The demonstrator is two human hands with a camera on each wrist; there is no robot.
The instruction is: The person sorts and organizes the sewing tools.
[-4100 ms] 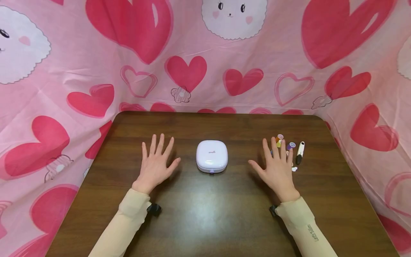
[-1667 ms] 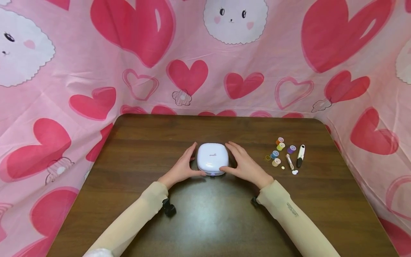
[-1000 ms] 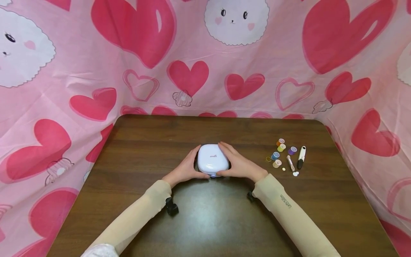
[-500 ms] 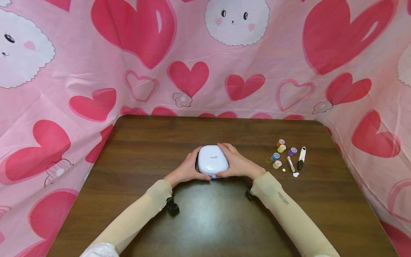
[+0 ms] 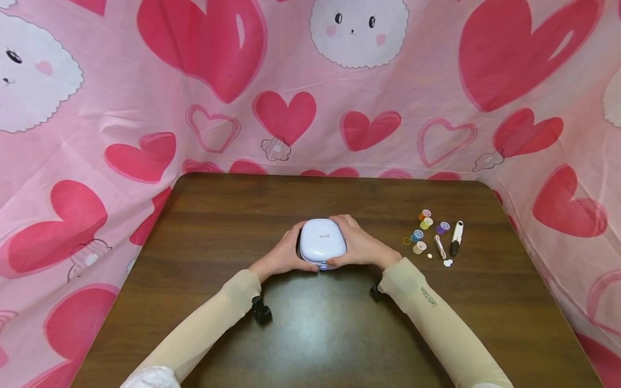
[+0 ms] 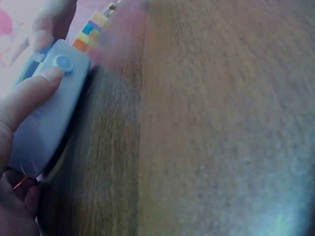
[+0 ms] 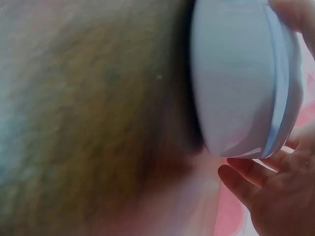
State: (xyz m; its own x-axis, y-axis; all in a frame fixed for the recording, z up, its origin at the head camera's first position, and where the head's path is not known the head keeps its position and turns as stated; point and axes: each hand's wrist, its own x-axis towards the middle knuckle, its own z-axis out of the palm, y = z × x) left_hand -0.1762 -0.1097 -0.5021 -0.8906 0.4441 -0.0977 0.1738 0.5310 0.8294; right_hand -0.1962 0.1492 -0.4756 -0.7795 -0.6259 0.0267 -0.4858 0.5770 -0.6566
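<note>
A small rounded lilac-white box (image 5: 322,240) with lettering on its lid sits at the middle of the table. My left hand (image 5: 283,256) holds its left side, fingers along the back and thumb at the front. In the left wrist view, that thumb (image 6: 39,91) rests by the round front button (image 6: 63,63). My right hand (image 5: 361,245) grips the right side, its thumb at the lid's front edge. A narrow gap shows between lid and base beside the button. The right wrist view shows the box's side, with right fingers curving behind it.
Right of the box lie several thread spools, among them a purple spool (image 5: 442,227) and a blue spool (image 5: 417,235). Near them are a white-and-black tool (image 5: 457,238), a narrow pale bundle (image 5: 440,248) and white buttons (image 5: 448,263). A pink heart-print cloth (image 5: 301,59) hangs behind the table.
Both hands, first spread flat on the table, have come inward and taken hold of the box. Its lid now stands slightly raised at the front.
</note>
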